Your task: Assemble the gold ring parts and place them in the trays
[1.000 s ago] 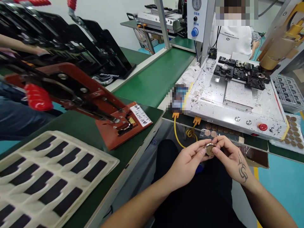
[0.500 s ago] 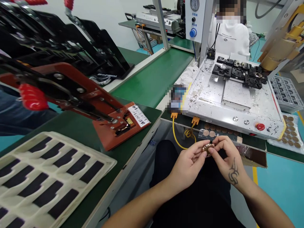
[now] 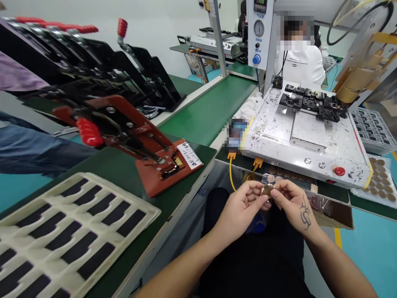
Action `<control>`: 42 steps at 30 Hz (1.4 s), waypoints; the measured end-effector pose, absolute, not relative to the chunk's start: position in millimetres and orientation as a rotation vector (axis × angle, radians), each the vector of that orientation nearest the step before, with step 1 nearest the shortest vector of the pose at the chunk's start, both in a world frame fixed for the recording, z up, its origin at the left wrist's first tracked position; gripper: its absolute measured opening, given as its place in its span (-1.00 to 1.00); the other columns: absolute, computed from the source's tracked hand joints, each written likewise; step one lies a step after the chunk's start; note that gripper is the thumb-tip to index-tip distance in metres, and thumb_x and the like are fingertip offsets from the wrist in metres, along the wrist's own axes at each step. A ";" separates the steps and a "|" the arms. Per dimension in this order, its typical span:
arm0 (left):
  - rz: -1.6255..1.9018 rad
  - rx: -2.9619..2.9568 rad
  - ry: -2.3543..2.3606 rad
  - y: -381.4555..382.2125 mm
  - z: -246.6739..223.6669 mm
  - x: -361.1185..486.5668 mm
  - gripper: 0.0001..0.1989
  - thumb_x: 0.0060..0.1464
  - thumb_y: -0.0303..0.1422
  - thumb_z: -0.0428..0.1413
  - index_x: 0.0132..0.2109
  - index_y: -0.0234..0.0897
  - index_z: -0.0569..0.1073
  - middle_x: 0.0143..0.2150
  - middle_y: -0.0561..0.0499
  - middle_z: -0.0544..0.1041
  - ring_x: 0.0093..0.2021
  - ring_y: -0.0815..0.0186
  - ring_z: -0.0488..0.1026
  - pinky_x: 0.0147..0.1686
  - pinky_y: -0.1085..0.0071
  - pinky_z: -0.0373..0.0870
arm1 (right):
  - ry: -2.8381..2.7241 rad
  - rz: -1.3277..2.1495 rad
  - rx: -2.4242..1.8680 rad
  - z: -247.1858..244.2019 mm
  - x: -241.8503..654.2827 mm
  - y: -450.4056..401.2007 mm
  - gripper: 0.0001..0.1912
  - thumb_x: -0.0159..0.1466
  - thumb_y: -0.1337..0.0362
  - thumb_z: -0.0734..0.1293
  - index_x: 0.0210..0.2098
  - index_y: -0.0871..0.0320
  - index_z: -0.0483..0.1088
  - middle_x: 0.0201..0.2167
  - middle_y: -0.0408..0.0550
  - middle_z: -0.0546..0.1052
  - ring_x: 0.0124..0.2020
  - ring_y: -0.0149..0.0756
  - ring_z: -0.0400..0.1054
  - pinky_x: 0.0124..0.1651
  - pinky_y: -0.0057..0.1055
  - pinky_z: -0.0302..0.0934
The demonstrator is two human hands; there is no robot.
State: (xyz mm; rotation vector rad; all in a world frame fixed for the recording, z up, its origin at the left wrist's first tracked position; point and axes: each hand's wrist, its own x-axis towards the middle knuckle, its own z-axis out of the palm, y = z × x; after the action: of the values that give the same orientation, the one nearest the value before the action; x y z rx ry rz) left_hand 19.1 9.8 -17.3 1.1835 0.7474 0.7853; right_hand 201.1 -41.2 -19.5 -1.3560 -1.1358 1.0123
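Observation:
Above my lap, both hands hold a small round watch case (image 3: 267,190) with a shiny metal rim and a brown face, tilted up towards me. My left hand (image 3: 243,209) grips its left side, thumb low in front and fingers behind. On the right edge, my right hand (image 3: 290,203) pinches it with thumb and fingers. Fingertips cover parts of the rim. Just beyond the hands, under the machine's front edge, lies a strip of round brown stickers (image 3: 271,178).
Ahead stands a white press machine (image 3: 279,140) with black fixtures (image 3: 310,101) and a red button (image 3: 339,171). At left are a brown toggle clamp jig (image 3: 151,182) and a cream tray (image 3: 153,212) with dark pieces. More round stickers (image 3: 380,178) lie far right. A person in white (image 3: 299,62) sits beyond.
The watch case has turned so its brown face shows more fully. The left fingers have shifted along its rim. The whole view has moved slightly, with the surroundings lower and further right.

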 end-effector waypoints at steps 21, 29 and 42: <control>0.858 1.414 0.927 9.3 13.3 -10.1 -0.83 0.33 -0.24 0.21 -0.14 -0.27 0.51 -0.34 0.02 0.57 -0.41 0.33 0.54 -0.33 0.40 0.50 | -1.773 0.802 -1.107 -4.2 193.7 -18.3 -0.51 0.43 0.22 0.46 0.31 -0.04 0.39 -0.18 -0.08 0.63 -0.32 -0.28 0.54 -0.24 -0.32 0.50; 1.213 1.996 1.067 47.8 72.1 -70.9 -0.83 0.34 -0.22 0.21 -0.10 -0.22 0.59 -0.19 -0.07 0.66 -0.22 0.23 0.55 -0.16 0.30 0.49 | -2.158 0.205 -0.826 19.3 171.3 40.1 -0.49 0.40 0.35 0.43 0.31 -0.01 0.40 -0.05 0.05 0.65 -0.14 -0.10 0.60 -0.05 -0.17 0.53; 1.805 2.237 1.110 158.2 167.2 -157.9 -0.58 0.51 -0.08 -0.02 -0.34 -0.18 0.29 -0.43 0.09 0.34 -0.41 0.32 0.36 -0.25 0.34 0.37 | -1.979 0.581 -0.901 16.8 98.9 126.0 -0.63 0.35 0.16 0.44 0.10 0.13 0.46 -0.35 -0.12 0.53 -0.44 -0.32 0.39 -0.38 -0.37 0.36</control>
State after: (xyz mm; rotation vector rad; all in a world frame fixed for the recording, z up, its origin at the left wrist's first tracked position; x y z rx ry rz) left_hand -157.9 158.2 167.2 2.2373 1.1105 1.8051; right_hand 98.9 126.0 16.8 -0.9011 -1.9787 0.5810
